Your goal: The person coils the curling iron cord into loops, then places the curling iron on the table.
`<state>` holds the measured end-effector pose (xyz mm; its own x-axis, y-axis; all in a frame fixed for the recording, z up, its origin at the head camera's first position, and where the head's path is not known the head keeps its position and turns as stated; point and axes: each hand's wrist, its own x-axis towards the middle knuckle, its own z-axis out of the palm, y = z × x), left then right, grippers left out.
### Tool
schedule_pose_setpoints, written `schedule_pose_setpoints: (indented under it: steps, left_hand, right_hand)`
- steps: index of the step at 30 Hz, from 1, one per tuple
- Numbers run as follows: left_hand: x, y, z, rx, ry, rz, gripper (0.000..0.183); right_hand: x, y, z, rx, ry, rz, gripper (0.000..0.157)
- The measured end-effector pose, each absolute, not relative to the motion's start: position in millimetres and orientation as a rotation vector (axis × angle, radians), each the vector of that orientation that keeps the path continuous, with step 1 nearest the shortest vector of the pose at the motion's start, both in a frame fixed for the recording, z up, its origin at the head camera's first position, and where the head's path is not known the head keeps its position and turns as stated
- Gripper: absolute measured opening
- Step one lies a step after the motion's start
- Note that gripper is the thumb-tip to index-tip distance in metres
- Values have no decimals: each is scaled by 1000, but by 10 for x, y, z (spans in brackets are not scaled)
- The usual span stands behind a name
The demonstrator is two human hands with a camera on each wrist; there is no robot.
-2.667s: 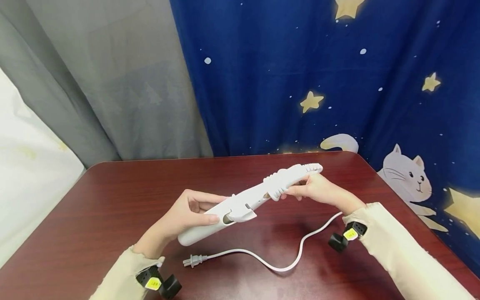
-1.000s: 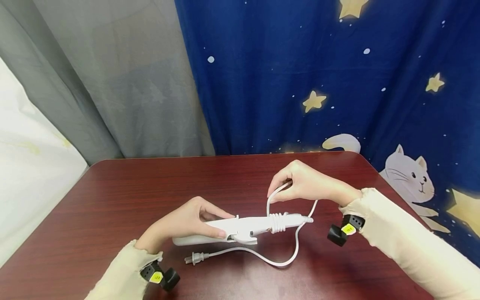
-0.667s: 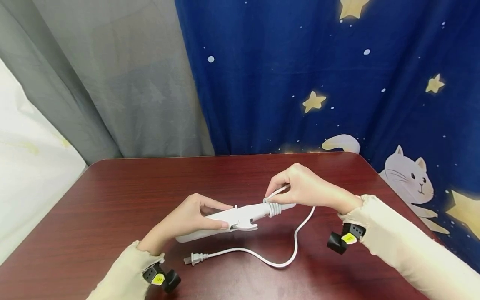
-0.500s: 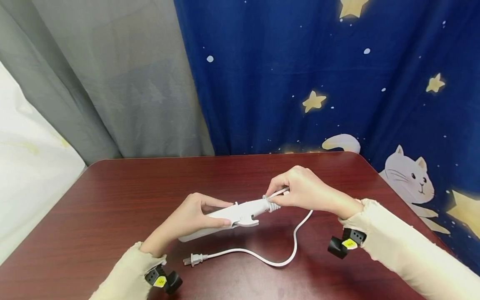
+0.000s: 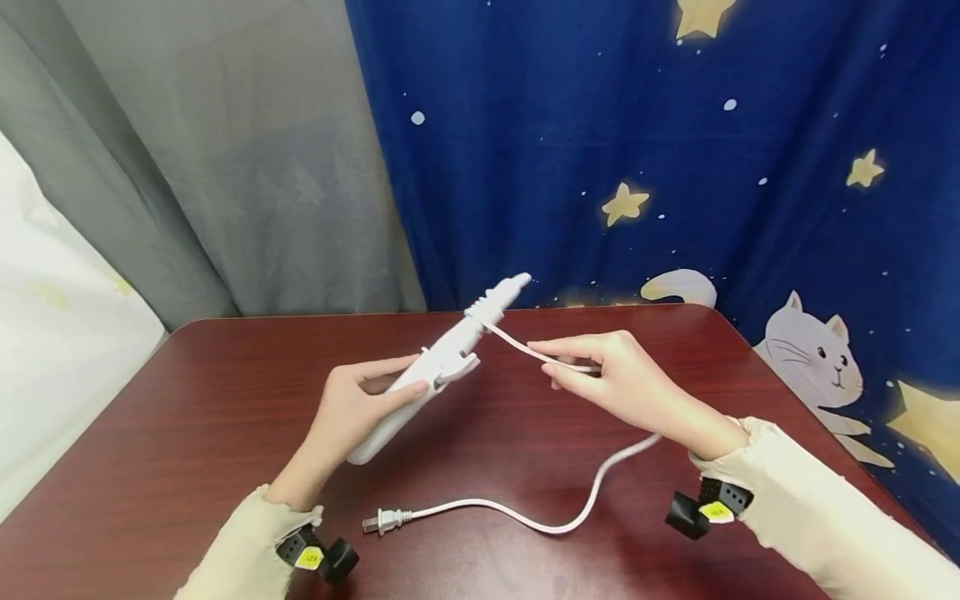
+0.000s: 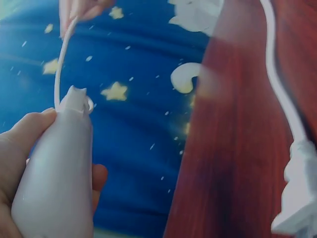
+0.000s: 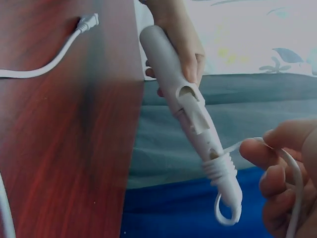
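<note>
My left hand (image 5: 347,410) grips the wide end of a white wand-shaped electric appliance (image 5: 454,343), thumb on the near side. Held above the table, the appliance slants up to the right. Several turns of white cord (image 7: 218,169) wrap its narrow end in the right wrist view, and a small loop shows at the tip. A flap-like lever (image 7: 198,116) stands out from its side. My right hand (image 5: 630,379) pinches the cord (image 5: 517,342) between thumb and fingers, a stretch of it running straight to the wraps.
The cord's slack part curves over the dark red table (image 5: 247,400) to a two-prong plug (image 5: 386,522) at the front. Behind the table hang a grey curtain (image 5: 247,167) and a blue starry curtain (image 5: 525,167). White fabric (image 5: 60,333) lies at the left.
The left hand has tilted the appliance steeply, raising its narrow end. My right hand has drawn back from the wraps to the right, and the cord now stretches between them.
</note>
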<state>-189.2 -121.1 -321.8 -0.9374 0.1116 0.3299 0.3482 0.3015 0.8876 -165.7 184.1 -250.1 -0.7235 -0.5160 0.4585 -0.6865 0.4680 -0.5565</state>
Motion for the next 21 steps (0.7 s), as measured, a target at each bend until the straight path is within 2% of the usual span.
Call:
schedule_pose_setpoints:
  steps: [5,13,17,21]
  left_hand:
    - [-1898,-1354,-3154,-282,-2306,-1787,42]
    - [-1829,-1313,-3010,-300,-2246,-1980,41]
    - [-1786,-1245,-2973,-372,-2183,-2086,36]
    - [-1723,-1172,-2947,-589,-2127,-2160,34]
  right_hand:
    - [-1583,1916,-2569,1031,-2431,1051,28]
    - [-1575,2087,-2704,1002,-2599,1264,32]
    - [-1671,2161,-2791,1045,-2629,1349,32]
    - [-1799,2220,-2870,1059,-2627,1402,30]
